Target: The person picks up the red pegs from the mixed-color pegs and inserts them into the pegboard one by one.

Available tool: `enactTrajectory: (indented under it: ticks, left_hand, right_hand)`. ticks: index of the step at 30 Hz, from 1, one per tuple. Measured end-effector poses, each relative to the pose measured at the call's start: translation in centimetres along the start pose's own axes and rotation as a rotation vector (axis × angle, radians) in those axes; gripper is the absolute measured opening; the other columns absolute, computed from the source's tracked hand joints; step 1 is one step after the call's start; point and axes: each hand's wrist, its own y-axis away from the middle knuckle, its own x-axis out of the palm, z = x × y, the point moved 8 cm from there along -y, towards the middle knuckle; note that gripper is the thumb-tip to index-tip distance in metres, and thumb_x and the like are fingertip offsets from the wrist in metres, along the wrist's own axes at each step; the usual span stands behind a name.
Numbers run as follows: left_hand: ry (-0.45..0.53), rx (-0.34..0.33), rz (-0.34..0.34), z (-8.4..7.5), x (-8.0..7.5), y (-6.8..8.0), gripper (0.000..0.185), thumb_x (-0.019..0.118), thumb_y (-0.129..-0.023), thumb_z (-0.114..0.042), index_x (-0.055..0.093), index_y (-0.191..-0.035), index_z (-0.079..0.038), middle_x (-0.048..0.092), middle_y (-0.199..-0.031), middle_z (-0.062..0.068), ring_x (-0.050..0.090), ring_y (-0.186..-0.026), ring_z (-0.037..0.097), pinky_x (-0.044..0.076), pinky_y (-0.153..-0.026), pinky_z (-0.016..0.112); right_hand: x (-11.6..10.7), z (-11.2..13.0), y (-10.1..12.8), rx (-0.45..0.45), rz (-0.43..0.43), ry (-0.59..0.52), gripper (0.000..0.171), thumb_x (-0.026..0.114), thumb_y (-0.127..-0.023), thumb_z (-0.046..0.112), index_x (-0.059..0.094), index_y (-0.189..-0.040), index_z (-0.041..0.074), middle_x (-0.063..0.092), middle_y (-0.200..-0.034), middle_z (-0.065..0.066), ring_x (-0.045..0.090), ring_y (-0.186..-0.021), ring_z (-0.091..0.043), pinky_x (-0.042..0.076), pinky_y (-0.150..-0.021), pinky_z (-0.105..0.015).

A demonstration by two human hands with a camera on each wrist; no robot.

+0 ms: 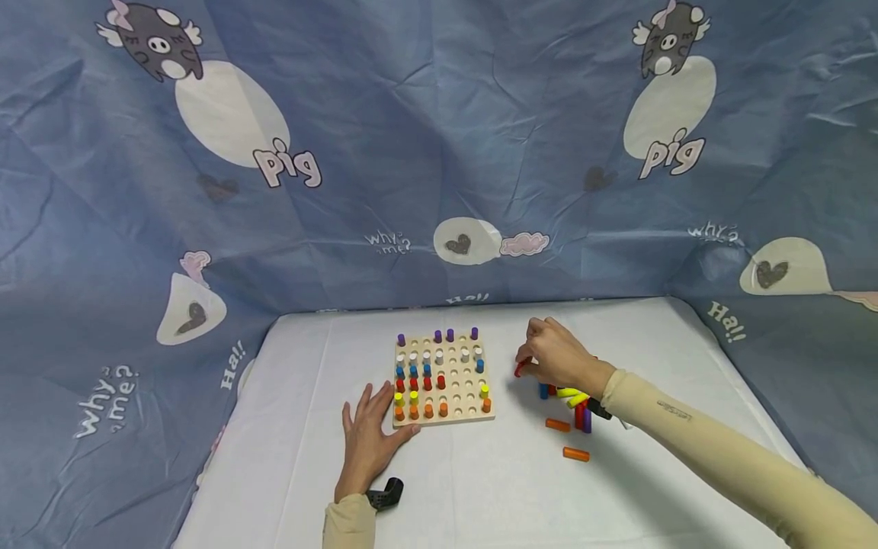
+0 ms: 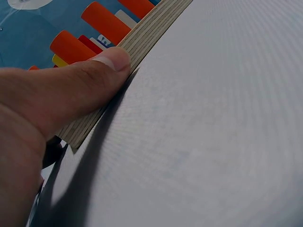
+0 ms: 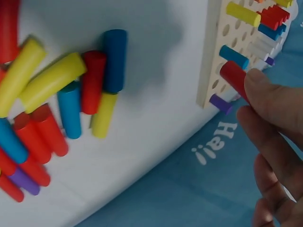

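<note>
My right hand (image 1: 559, 354) pinches a red peg (image 3: 233, 78) between thumb and fingertips, held in the air right of the wooden pegboard (image 1: 459, 396). Colored pegs stand upright in the board in rows: purple at the back, then white, blue, red, yellow, and orange along the near edge. Several holes toward the right show bare. My left hand (image 1: 366, 438) rests at the board's near left corner with fingers extended along its left side. In the left wrist view the thumb (image 2: 90, 78) presses on the board's layered edge, close by the orange pegs (image 2: 105, 21).
Loose pegs in several colors lie in a pile right of the board, partly hidden under my right forearm; yellow pegs (image 3: 54, 82) lie across others. Two orange pegs (image 1: 575, 454) lie nearer. A white cloth (image 1: 453, 488) covers the table, with a blue printed curtain (image 1: 384, 152) behind.
</note>
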Motion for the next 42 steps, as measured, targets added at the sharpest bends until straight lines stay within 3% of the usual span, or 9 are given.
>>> enactTrajectory:
  ticks: [9, 25, 30, 42]
  left_hand:
    - [0.002, 0.007, -0.007, -0.1, -0.1, 0.0, 0.089, 0.089, -0.079, -0.050, 0.060, -0.149, -0.003, 0.056, -0.157, 0.016, 0.033, -0.157, 0.047, 0.004, -0.125, 0.077]
    - [-0.008, 0.030, -0.032, -0.1, -0.1, 0.1, 0.089, 0.090, -0.078, -0.048, 0.061, -0.148, -0.003, 0.058, -0.156, 0.016, 0.036, -0.154, 0.048, 0.006, -0.123, 0.079]
    - [-0.006, 0.007, -0.008, 0.1, -0.1, 0.2, 0.090, 0.088, -0.079, -0.051, 0.059, -0.151, -0.004, 0.056, -0.158, 0.015, 0.033, -0.157, 0.047, 0.004, -0.125, 0.077]
    - [0.007, 0.038, -0.041, -0.2, -0.2, 0.2, 0.088, 0.091, -0.078, -0.046, 0.060, -0.148, -0.002, 0.058, -0.156, 0.017, 0.036, -0.154, 0.049, 0.006, -0.123, 0.078]
  right_hand:
    - [-0.4, 1.2, -1.9, -0.028, -0.117, -0.039, 0.025, 0.102, -0.066, 0.022, 0.088, -0.087, 0.017, 0.078, -0.075, 0.008, 0.054, -0.080, -0.015, 0.040, -0.071, -0.032]
    - [1.5, 3.3, -3.8, -0.066, -0.152, -0.089, 0.026, 0.099, -0.068, 0.030, 0.089, -0.089, 0.018, 0.078, -0.075, 0.009, 0.052, -0.079, -0.015, 0.037, -0.069, -0.033]
    - [2.3, 3.9, -4.5, -0.073, -0.144, -0.131, 0.024, 0.099, -0.071, 0.024, 0.089, -0.091, 0.016, 0.076, -0.072, 0.008, 0.053, -0.080, -0.015, 0.037, -0.069, -0.033]
    - [3.2, 5.0, -5.8, -0.063, -0.163, -0.130, 0.025, 0.100, -0.069, 0.021, 0.089, -0.091, 0.016, 0.078, -0.075, 0.007, 0.052, -0.077, -0.016, 0.039, -0.069, -0.033]
